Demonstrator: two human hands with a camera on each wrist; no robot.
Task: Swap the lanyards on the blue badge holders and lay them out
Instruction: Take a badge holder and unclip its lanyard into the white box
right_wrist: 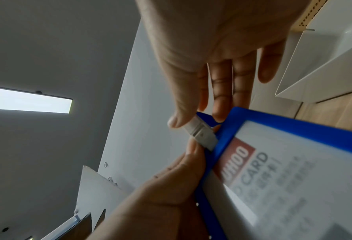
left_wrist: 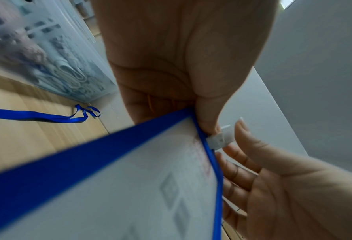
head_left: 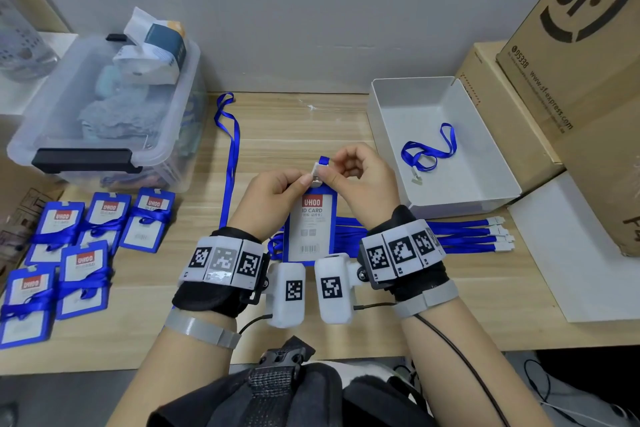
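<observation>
Wrists nearest the camera, both strapped w/ marker bands. Just beyond, we see the left hand (head_left: 273, 189) pinching the top edge of a blue badge holder (head_left: 310, 230), thumb and fingers clamped on it next to the white clip (head_left: 318, 172). The right hand (head_left: 363, 177) pinches that clip from the other side, thumb on top, forefinger behind; remaining fingers curl loosely. The holder is held tilted above the wooden desk (head_left: 311, 121), approx. centre, its "ID CARD" face toward us. Under it lie several spare blue lanyards (head_left: 464, 236), side by side, clips pointing right. To the left, five finished holders (head_left: 86, 246) rest flat w/ lanyards wound around them. Farther back, one loose lanyard (head_left: 230, 149) runs away along the desk. Right of centre, a white tray (head_left: 394, 107) holds one coiled lanyard (head_left: 429, 151). Farthest: clear storage bin (head_left: 104, 135) at left, cardboard boxes (head_left: 571, 62) at right.
</observation>
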